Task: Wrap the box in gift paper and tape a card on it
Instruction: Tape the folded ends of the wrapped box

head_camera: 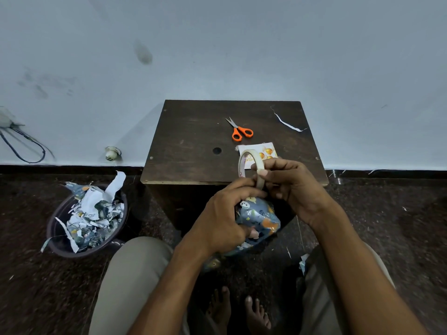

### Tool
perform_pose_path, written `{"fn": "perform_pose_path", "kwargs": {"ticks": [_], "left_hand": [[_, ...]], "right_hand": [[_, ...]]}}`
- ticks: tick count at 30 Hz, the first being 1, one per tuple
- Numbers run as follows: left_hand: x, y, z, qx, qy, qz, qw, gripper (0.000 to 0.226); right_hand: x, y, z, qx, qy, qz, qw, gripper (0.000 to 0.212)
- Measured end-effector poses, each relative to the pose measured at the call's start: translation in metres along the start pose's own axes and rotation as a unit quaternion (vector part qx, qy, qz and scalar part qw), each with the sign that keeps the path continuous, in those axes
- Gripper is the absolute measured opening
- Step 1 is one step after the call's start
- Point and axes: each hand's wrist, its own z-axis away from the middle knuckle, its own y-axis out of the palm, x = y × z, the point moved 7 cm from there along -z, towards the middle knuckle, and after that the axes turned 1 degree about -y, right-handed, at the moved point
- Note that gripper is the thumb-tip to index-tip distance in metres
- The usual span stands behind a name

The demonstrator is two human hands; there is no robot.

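Tape roll [251, 166] sits pinched in the right hand [290, 187], upright above the table's [193, 141] near edge. Left hand [222, 218] clutches the wrapped box [260, 218] below it. Card [264, 151] and scissors [239, 130] lie on the table.

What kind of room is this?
Probably a plain room at home, used for crafts: a small wooden table against a bare wall, scissors on it, and a bin of paper scraps on the floor.

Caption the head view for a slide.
Both hands, left hand and right hand, grip a tape roll above the wrapped box.
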Motion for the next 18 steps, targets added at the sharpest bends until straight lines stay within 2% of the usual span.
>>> {"fn": "perform_pose_path", "kwargs": {"ticks": [4,7,8,11,12,15,18], "left_hand": [[-0.0018,0.0015,0.0025,0.011,-0.002,-0.064,0.998,0.075],[-0.0005,0.0024,0.0006,0.013,-0.003,-0.043,0.999,0.075],[0.0001,0.0023,0.0002,0.011,-0.003,-0.032,0.999,0.075],[0.0011,0.0008,0.0013,0.009,-0.004,-0.037,0.999,0.075],[0.0015,0.0004,0.0021,0.01,-0.008,-0.047,0.999,0.075],[0.0017,-0.0001,0.0029,0.017,-0.017,-0.077,0.997,0.075],[-0.0006,0.0035,0.0025,0.037,-0.014,-0.113,0.993,0.077]], "right_hand": [[-0.0027,-0.0038,-0.002,-0.017,0.015,-0.007,1.0,0.015],[-0.0033,-0.0044,-0.0038,-0.019,0.01,-0.003,1.0,0.041],[-0.0022,-0.0041,-0.0037,-0.015,0.005,0.0,1.0,0.043],[0.001,-0.0043,-0.0018,-0.005,-0.002,0.006,1.0,0.029],[0.0013,-0.0058,-0.0015,-0.006,-0.002,0.01,1.0,0.029],[0.0011,-0.0076,0.0002,-0.011,0.009,0.02,1.0,0.048],[-0.0014,-0.0039,0.0007,-0.006,0.045,0.003,0.999,0.039]]}}
